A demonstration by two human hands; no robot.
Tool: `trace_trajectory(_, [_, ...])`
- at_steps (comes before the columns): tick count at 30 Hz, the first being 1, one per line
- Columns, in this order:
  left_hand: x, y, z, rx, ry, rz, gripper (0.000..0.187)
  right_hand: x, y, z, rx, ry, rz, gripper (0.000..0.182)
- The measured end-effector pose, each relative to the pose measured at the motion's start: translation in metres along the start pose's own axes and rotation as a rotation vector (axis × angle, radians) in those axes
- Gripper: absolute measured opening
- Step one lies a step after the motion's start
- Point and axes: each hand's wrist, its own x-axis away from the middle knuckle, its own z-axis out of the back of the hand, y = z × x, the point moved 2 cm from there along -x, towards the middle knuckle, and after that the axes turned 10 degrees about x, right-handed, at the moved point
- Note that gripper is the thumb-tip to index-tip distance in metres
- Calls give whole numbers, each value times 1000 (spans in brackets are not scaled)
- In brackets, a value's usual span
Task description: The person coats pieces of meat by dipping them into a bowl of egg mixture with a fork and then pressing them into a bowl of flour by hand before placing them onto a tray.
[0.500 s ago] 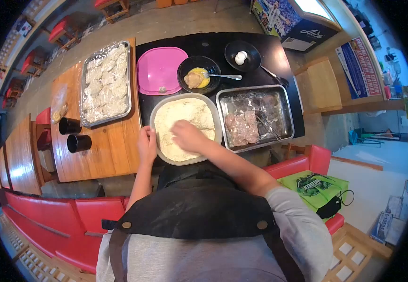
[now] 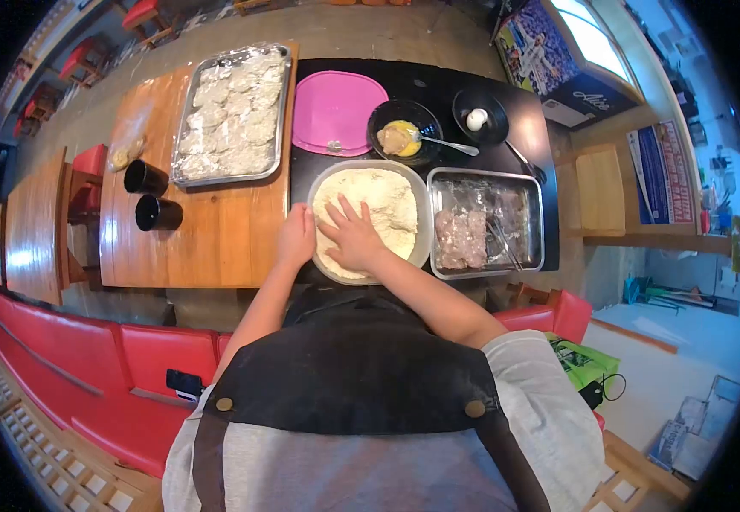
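R hand [image 2: 353,239] in tub [image 2: 424,209], fingers wide on flour [image 2: 397,202]; L hand [image 2: 298,235] at tub's L rim, grip unclear from here. Best: press evenly w/ tub braced.

Bowed fisheye edges, black corners, glare on wooden tables [image 2: 24,254]

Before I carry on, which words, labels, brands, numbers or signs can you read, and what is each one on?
"Aice": on the dark side of the cabinet at upper right.
Red, white and blue poster at right: has lettering, too small and blurred to read.
Green bag: dark print, not readable.
Blue-and-white plate at lower right: markings too blurred to read.
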Motion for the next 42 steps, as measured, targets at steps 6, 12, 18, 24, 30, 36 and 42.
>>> trace_trajectory(6, [-2,-20,-1,195,-80,60,30,45,19,13,-193,194,-14,42])
trace_trajectory(12, [6,-13,14,170,-242,-16,41,39,10,-24,-402,-212,-889,100])
trace_trajectory(18, [4,-24,7,98,-149,-141,45,27,40,-16,-852,-114,-798,63])
trace_trajectory(24, [3,-18,13,136,-221,-68,44,-18,43,37,-349,274,-523,28])
trace_trajectory(30, [7,-14,15,77,-204,-51,41,-71,50,-1,-419,235,-400,14])
trace_trajectory(36, [6,-15,14,84,-176,-57,39,-77,56,3,-332,77,-314,20])
trace_trajectory(42, [6,-18,13,80,-193,-65,38,-60,39,-17,-437,-18,-344,12])
